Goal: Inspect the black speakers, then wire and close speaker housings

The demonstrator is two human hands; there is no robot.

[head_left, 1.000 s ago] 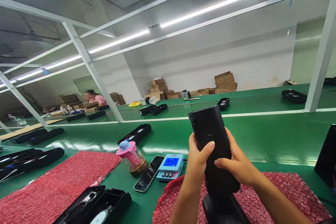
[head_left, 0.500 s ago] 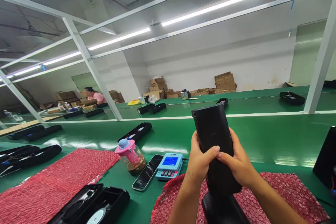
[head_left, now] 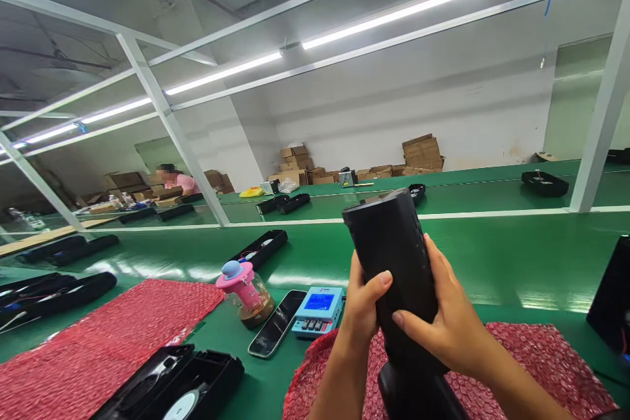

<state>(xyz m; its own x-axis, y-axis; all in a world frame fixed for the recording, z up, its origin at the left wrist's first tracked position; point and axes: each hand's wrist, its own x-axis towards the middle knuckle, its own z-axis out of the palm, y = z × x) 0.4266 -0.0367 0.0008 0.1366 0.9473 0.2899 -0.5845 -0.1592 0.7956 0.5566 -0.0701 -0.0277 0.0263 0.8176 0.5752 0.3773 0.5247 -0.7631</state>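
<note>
Between my two hands I hold a long black plastic housing (head_left: 394,249), tilted with its top end leaning left. My left hand (head_left: 367,298) wraps its left side, thumb pressed on the front face. My right hand (head_left: 447,318) grips the right side lower down, its thumb also lying across the front. Below the housing sits another black part (head_left: 418,394), partly hidden, on red bubble wrap (head_left: 315,380). At lower left lies an opened black housing (head_left: 216,374) with a round silvery disc inside.
A blue tester with a lit screen (head_left: 319,312), a phone (head_left: 277,323) and a pink-lidded bottle (head_left: 246,294) stand left of my hands. More black housings (head_left: 260,248) lie along the green bench. A person in pink (head_left: 184,182) is at far left.
The housing has tipped a little left and turned, so its top end and right side show more. My thumbs have moved apart on its front, the right one lower.
</note>
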